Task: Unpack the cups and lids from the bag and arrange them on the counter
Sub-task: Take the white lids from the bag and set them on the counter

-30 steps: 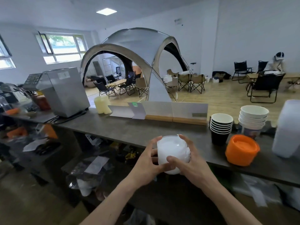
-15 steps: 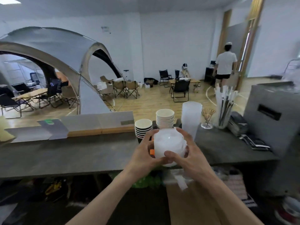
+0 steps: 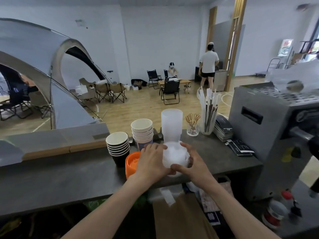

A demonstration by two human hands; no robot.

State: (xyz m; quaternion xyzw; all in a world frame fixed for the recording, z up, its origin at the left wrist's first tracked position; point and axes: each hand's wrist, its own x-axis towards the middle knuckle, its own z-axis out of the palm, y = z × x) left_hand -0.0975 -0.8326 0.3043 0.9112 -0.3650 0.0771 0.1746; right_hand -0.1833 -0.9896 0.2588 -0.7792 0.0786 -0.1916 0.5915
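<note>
Both hands, left (image 3: 151, 163) and right (image 3: 193, 163), clasp one white bundle (image 3: 175, 156) just above the grey table (image 3: 69, 176). Behind stand three cup stacks: black (image 3: 118, 147), white (image 3: 142, 131), clear (image 3: 171, 125). One orange lid (image 3: 131, 163) sits beside them. Beyond lie a wooden floor, chairs and a tent (image 3: 34, 66).

Steel machine (image 3: 269, 121) at right, straw jar (image 3: 208, 114) beside (tent (image 3: 43, 80) behind).

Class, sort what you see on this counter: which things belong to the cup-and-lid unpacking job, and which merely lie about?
Job: white bundle in left hand and right hand; black cups; white cups; clear stack; orange lids.

Lying about: straws; steel machine.
</note>
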